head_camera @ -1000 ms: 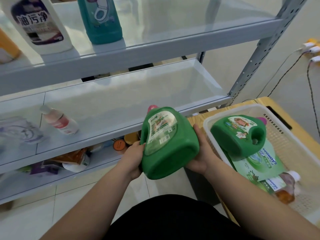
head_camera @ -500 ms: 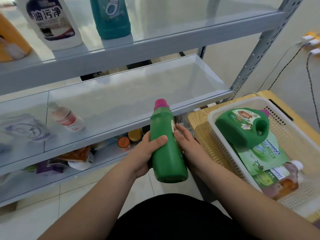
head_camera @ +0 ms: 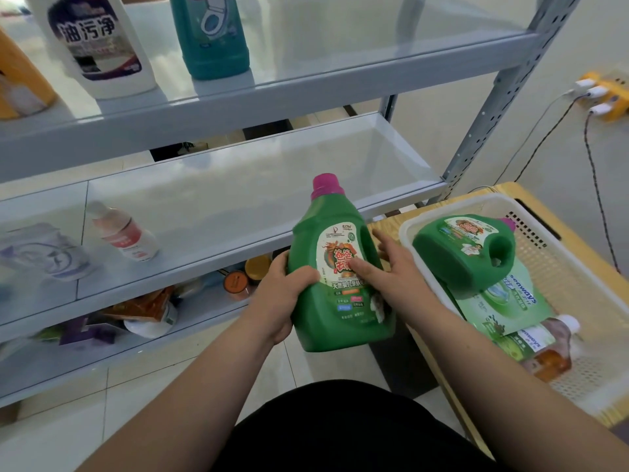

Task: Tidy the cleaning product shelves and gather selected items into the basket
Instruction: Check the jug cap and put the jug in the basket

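Head view: person's left hand (head_camera: 280, 298) has thumb and fingers wrapped round the left side of a green plastic detergent jug with a magenta cap (head_camera: 340, 311). The jug is held upright in the air, label facing us, in front of the middle level of the grey metal shelf rack (head_camera: 238, 107). Right hand (head_camera: 394, 274) is not gripping: fingers are straight and spread, index tip on the label. A white perforated plastic basket (head_camera: 571, 284) sits on a light wooden table (head_camera: 578, 243) just right of the jug. It holds a second green jug lying on its side (head_camera: 459, 257), a green refill pouch (head_camera: 503, 308) and an amber bottle (head_camera: 551, 352). Top shelf has a white bottle with a dark label (head_camera: 95, 46) and a teal bottle (head_camera: 211, 35), both upright. Middle shelf has a small pink-and-white bottle lying down (head_camera: 126, 233).
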Tool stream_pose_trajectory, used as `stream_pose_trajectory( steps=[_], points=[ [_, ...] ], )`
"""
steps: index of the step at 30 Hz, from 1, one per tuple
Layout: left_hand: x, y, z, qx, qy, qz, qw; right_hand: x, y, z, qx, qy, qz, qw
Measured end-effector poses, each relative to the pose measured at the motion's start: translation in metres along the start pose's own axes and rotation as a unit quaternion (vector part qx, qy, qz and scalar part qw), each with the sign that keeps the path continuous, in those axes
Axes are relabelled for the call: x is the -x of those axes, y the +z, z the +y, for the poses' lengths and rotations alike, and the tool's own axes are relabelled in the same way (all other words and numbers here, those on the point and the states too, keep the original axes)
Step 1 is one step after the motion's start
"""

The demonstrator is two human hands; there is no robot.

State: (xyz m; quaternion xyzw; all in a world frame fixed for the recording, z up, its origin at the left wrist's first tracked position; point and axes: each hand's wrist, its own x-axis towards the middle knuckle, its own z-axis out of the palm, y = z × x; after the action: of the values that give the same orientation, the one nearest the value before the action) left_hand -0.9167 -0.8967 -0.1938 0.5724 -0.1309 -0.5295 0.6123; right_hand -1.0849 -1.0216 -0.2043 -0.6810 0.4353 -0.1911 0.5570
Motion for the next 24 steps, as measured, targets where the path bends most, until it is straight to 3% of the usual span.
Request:
stream_pose_trajectory(
  steps=[4, 8, 13, 15, 17, 19, 22, 24],
  points=[
    [0.002, -0.002, -0.001, 0.042, -0.034, -0.007, 0.998, -0.004, -0.023, 0.003, -0.099, 0.043, -0.043, 0.993],
    [-0.001, -0.005, 0.001, 0.033, -0.037, -0.030, 0.998, -0.009, -0.026, 0.009, -0.117, 0.044, -0.002, 0.992],
    [-0.004, -0.010, 0.008, -0.077, -0.004, -0.046, 0.996, -0.006, -0.018, 0.007, -0.071, 0.006, 0.009, 0.997],
    [-0.002, -0.014, 0.012, -0.171, 0.034, -0.023, 0.984, -0.006, -0.017, 0.005, -0.054, 0.006, -0.009, 0.998],
    [0.001, -0.015, 0.012, -0.334, 0.089, 0.025, 0.938, -0.006, -0.017, 0.000, -0.041, 0.002, -0.026, 0.999],
    [0.006, -0.014, 0.006, -0.479, 0.155, 0.063, 0.862, -0.008, -0.020, -0.006, -0.031, -0.020, -0.018, 0.999],
    [0.009, -0.019, -0.009, -0.580, 0.252, 0.083, 0.770, -0.015, -0.022, -0.016, -0.013, -0.044, 0.008, 0.999],
    [0.008, -0.029, -0.016, -0.596, 0.273, 0.086, 0.750, -0.019, -0.021, -0.018, 0.026, -0.061, 0.016, 0.998]
  ],
)
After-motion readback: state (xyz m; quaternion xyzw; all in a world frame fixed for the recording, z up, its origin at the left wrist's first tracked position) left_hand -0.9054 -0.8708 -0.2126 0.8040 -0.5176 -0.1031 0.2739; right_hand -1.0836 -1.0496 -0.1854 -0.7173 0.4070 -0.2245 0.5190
